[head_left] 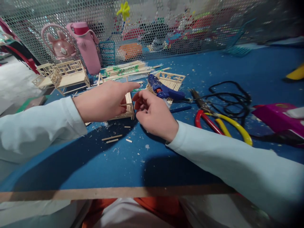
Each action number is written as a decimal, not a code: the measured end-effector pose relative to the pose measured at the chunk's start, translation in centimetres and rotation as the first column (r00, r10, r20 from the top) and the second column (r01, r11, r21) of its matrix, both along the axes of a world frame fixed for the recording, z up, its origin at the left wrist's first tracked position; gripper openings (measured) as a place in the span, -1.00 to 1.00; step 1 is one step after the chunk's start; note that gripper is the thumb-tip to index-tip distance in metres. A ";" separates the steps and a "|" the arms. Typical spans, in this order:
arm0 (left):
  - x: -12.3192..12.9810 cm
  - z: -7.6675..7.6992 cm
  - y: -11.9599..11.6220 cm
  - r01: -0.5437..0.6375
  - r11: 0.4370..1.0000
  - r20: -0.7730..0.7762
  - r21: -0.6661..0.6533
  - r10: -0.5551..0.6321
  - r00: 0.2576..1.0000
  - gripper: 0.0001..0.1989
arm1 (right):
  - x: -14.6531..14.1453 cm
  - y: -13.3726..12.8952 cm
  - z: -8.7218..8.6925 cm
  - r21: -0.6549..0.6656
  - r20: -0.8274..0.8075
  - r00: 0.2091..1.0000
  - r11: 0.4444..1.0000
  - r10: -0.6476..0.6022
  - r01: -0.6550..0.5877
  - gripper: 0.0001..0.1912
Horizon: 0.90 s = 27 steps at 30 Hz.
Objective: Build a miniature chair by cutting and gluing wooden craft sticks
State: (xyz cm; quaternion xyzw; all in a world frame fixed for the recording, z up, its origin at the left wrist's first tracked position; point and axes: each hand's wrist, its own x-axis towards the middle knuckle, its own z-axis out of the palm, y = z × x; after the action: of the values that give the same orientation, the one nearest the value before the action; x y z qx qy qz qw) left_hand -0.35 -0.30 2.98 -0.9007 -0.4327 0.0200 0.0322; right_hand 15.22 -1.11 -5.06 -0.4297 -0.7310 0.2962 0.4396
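Pale wooden stick-built frame (129,110) on the blue tabletop (114,171), partly hidden under the left hand (103,99), index finger outstretched and apart from the thumb; cannot tell whether clamped on the frame. Just beside its right end, right hand (155,114) with fingers curled towards the thumb; cannot tell whether pinching anything. Beyond, blue glue gun (165,91) across a slatted wooden piece (174,83), near red-and-yellow-handled pliers (212,122).
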 end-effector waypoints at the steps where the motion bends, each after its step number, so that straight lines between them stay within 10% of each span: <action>1: 0.0 0.0 0.0 0.000 1.000 -0.005 0.004 0.000 1.000 -0.38 | 0.0 0.0 0.0 0.001 -0.006 1.000 1.000 -0.016 0.016 -0.67; 27: 0.0 -1.1 0.8 0.076 0.995 0.202 0.070 -0.089 0.975 -0.41 | 0.3 0.6 -0.4 0.008 0.155 0.988 1.000 0.023 -0.025 -0.84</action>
State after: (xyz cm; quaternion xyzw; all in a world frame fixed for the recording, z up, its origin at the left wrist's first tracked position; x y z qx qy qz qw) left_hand -0.34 0.48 1.92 -0.9137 -0.3964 -0.0875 0.0163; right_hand 15.50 -0.54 -5.49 -0.4403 -0.7695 0.2636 0.3801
